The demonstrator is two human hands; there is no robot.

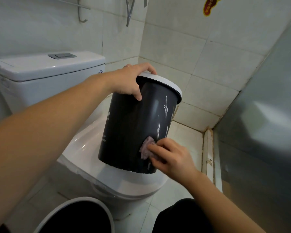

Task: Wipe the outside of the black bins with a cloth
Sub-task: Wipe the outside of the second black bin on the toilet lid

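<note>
Bin tilted on the toilet lid, cloth working low on its wall

The right hand's fingers (155,148) pinched the cloth (145,147) against the black bin (129,132) near its base; the left hand (129,81) curled over the white rim (166,83), thumb on the wall. The bin leaned on the toilet lid (84,140) towards its front edge, so a hard stroke could have skidded it off onto the second bin (74,216) below.

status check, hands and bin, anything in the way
Left hand grips the white rim of the black bin, tilted on the toilet lid. Right hand presses the cloth low on its side. Nothing blocking.
</note>
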